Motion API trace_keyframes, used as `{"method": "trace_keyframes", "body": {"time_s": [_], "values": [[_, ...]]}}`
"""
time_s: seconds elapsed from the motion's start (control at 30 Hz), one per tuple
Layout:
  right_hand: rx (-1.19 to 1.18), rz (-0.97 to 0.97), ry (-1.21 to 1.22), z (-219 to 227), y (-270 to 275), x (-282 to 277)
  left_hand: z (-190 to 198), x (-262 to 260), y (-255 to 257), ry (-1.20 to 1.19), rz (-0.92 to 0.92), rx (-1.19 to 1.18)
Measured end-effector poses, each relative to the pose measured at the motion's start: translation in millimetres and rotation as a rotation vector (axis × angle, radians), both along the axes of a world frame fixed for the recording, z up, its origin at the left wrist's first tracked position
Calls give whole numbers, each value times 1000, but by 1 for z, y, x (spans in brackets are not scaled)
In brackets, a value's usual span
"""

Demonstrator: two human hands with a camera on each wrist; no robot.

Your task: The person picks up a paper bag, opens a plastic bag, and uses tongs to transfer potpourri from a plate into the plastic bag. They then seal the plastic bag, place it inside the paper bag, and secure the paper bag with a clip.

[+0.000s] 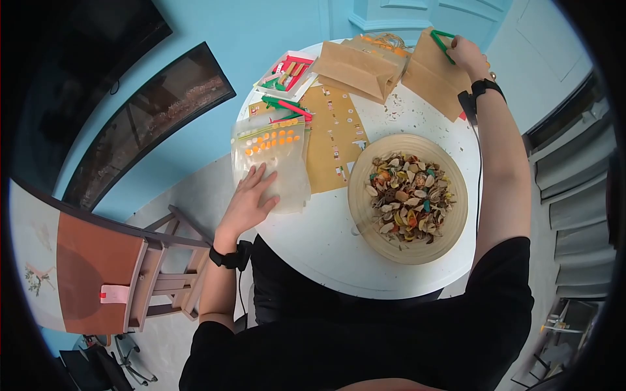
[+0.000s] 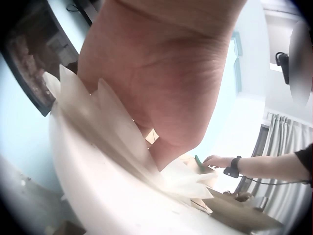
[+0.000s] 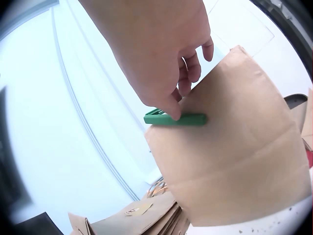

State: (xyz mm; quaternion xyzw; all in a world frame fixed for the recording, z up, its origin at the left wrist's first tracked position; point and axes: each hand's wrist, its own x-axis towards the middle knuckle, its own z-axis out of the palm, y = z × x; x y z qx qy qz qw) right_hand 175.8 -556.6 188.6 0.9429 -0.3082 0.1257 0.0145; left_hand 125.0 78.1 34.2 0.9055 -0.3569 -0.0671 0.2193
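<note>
At the back right of the table, my right hand (image 1: 468,55) pinches a green bag clip (image 3: 193,119) between thumb and fingers. The clip lies across the top corner of an upright brown paper bag (image 3: 234,142), its two arms spread into a V in the head view. My left hand (image 1: 251,195) rests with fingers spread on a stack of frosted plastic bags (image 1: 290,186) at the left edge. Rows of orange round stickers (image 1: 287,135) show on the top one. In the left wrist view the bags' edges (image 2: 112,122) fan up beneath the palm.
A wide round wooden tray (image 1: 365,228) of dried potpourri (image 1: 411,202) stands front right. Another paper bag (image 1: 355,68) lies left of the clipped one. A white box (image 1: 306,83) of clips, loose green and pink clips (image 1: 293,106) and a brown sticker sheet (image 1: 329,163) lie left.
</note>
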Motion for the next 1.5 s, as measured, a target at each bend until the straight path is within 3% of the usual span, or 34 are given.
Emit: {"method": "trace_keyframes", "body": {"time_s": [0.13,0.33,0.43,0.53,0.63,0.8,0.9,1.0,1.13,1.2,1.33,1.5], "values": [[-237,-21,-12,-20,10,11,-3,1,2,8,5,0],[-298,98,-163,-37,16,11,-7,2,4,-5,5,2],[-320,82,-121,-44,6,22,-5,2,3,4,7,-8],[-197,68,-118,-41,7,26,-3,1,3,12,9,-14],[2,112,-349,-18,22,28,-6,3,6,13,12,-40],[80,576,-488,18,136,13,5,-9,11,-28,110,-116],[174,780,-260,13,235,17,10,-25,17,-57,147,-200],[107,871,20,-32,311,46,15,-40,24,-27,153,-283],[49,883,192,-97,353,84,22,-62,33,-45,166,-297],[87,875,232,-104,352,88,24,-67,41,-19,177,-320],[231,879,95,-57,317,53,20,-71,61,-28,222,-356],[206,593,-364,-18,164,18,14,-75,74,-56,289,-434]]}}
